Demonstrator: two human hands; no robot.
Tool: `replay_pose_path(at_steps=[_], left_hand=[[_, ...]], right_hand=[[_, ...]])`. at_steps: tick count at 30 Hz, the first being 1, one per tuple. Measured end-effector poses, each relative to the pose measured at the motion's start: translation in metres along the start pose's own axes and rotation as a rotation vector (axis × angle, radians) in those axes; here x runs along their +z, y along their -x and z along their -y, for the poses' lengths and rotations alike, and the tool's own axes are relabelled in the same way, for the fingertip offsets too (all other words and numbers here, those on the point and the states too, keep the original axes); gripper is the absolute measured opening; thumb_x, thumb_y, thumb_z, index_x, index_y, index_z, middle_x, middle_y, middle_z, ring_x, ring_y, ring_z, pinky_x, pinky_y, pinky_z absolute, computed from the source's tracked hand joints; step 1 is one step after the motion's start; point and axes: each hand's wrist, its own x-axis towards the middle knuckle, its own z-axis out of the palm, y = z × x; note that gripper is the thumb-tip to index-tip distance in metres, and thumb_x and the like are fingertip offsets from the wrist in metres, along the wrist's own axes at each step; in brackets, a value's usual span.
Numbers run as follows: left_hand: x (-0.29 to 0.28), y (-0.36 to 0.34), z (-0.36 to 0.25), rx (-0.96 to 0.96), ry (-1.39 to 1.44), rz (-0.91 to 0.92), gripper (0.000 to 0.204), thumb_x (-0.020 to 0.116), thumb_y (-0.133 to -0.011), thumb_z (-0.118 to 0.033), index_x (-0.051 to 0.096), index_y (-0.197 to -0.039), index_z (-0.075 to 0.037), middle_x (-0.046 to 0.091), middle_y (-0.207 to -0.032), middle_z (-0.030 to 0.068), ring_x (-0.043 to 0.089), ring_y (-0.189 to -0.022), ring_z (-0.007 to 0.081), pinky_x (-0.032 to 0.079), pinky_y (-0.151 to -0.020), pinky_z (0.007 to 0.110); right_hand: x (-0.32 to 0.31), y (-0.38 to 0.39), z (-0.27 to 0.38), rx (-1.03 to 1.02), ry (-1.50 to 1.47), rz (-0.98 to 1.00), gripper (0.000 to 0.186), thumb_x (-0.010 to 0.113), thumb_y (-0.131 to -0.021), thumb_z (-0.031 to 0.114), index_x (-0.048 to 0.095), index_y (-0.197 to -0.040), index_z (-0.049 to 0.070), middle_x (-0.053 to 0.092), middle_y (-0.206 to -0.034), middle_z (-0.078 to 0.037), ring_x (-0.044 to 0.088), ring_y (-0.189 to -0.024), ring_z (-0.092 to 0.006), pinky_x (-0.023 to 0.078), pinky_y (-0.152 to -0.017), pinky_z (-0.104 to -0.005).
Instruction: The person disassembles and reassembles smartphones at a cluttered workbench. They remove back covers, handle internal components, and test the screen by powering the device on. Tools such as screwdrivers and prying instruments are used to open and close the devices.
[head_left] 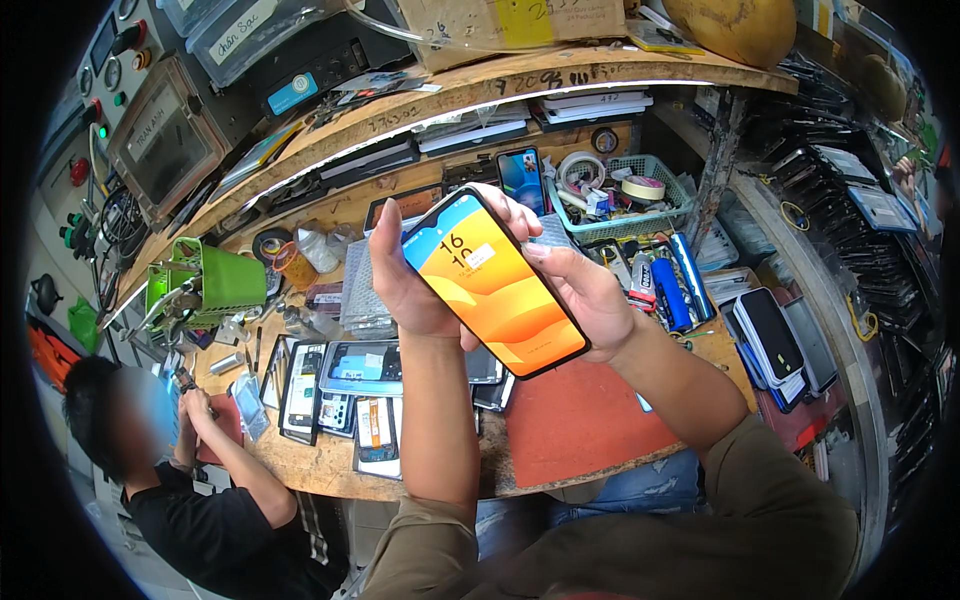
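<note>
In the head view I hold a smartphone (500,310) up over the bench, its lit screen showing an orange and blue wallpaper with a clock. My left hand (410,280) grips it from the left side, the thumb raised along its upper left edge. My right hand (595,305) holds its right side, with the thumb on the upper right edge and fingers curled behind the top. Below lies a red mat (580,425). To its left are several opened phones and parts (360,370), partly hidden by my left arm.
A co-worker (200,500) at the lower left holds a small item. The wooden bench (300,465) carries a green caddy (225,285) of tools, a mint basket (660,195) of tapes, blue cylinders (670,295) and stacked phones (770,340). A wooden shelf (560,75) crosses above.
</note>
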Motion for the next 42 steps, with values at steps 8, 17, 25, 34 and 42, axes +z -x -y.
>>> replay_pose_path(at_steps=[8, 17, 25, 34, 42], left_hand=[[0.003, -0.003, 0.003, -0.005, 0.054, -0.005, 0.083, 0.038, -0.098, -0.076, 0.057, -0.111, 0.004, 0.058, -0.104, 0.0157, 0.053, -0.107, 0.0289, 0.046, -0.094, 0.040], [0.018, 0.000, -0.004, -0.015, -0.033, -0.060, 0.078, 0.036, -0.100, -0.072, 0.055, -0.106, 0.003, 0.056, -0.102, 0.0170, 0.052, -0.100, 0.0248, 0.045, -0.085, 0.035], [0.030, 0.001, -0.005, 0.007, -0.075, -0.039, 0.076, 0.035, -0.100, -0.070, 0.055, -0.106, 0.003, 0.056, -0.097, 0.0153, 0.053, -0.096, 0.0243, 0.045, -0.084, 0.036], [0.028, 0.001, -0.004, 0.003, -0.049, -0.068, 0.077, 0.036, -0.100, -0.070, 0.057, -0.105, 0.004, 0.058, -0.098, 0.0167, 0.054, -0.099, 0.0249, 0.045, -0.086, 0.035], [0.036, 0.005, -0.016, 0.061, -0.276, -0.002, 0.078, 0.028, -0.101, -0.071, 0.057, -0.097, 0.001, 0.062, -0.092, 0.0182, 0.054, -0.087, 0.0235, 0.043, -0.081, 0.034]], right_hand=[[0.001, 0.004, 0.006, 0.033, 0.212, -0.002, 0.062, 0.035, -0.115, 0.037, 0.040, -0.161, -0.004, 0.060, -0.154, -0.021, 0.064, -0.138, -0.0310, 0.051, -0.117, -0.0446], [0.003, 0.007, 0.000, 0.020, 0.168, 0.077, 0.065, 0.031, -0.116, 0.040, 0.039, -0.162, -0.005, 0.058, -0.156, -0.021, 0.061, -0.142, -0.0316, 0.047, -0.120, -0.0466], [0.004, 0.012, 0.000, 0.020, 0.185, 0.186, 0.067, 0.031, -0.115, 0.042, 0.039, -0.162, -0.005, 0.057, -0.158, -0.022, 0.061, -0.141, -0.0326, 0.046, -0.121, -0.0470], [0.001, 0.010, 0.001, 0.007, 0.204, 0.187, 0.068, 0.031, -0.114, 0.042, 0.039, -0.163, -0.005, 0.058, -0.156, -0.022, 0.062, -0.139, -0.0339, 0.048, -0.119, -0.0463], [0.021, 0.010, -0.012, -0.012, 0.118, 0.321, 0.060, 0.036, -0.116, 0.046, 0.046, -0.153, 0.000, 0.067, -0.135, -0.014, 0.069, -0.116, -0.0229, 0.052, -0.106, -0.0371]])
